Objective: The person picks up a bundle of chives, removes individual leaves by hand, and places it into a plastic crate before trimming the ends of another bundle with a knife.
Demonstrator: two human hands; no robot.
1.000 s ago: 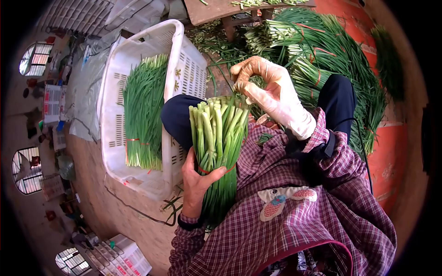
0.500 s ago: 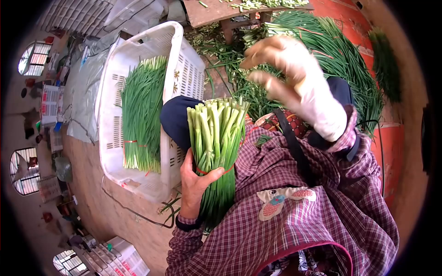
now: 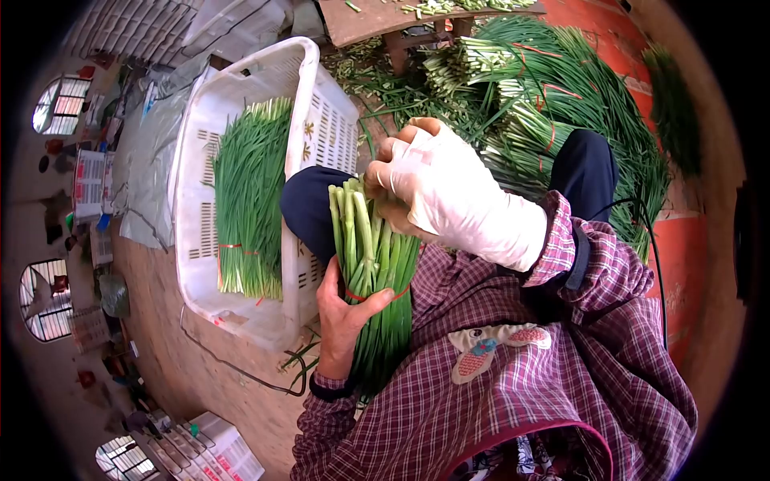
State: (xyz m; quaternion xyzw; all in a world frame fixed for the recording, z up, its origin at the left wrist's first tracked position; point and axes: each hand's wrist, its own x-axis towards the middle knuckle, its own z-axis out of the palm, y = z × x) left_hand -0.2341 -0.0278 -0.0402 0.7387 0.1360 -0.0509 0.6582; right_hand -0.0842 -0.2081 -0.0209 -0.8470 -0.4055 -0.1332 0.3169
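**Green stalks gripped upright beside a crate**

The left hand (image 3: pixel 342 321) is clamped on the banded stalk bundle (image 3: pixel 374 256), cut ends up. The gloved right hand (image 3: pixel 437 188) curls over those ends; its fingertips are hidden, so its closure cannot be told. Left of the knee (image 3: pixel 309 204), a white crate (image 3: pixel 301 136) holds chive-like greens (image 3: pixel 253 180). Beyond, stem pieces (image 3: pixel 437 8) lie near the bench's (image 3: pixel 373 20) near edge.
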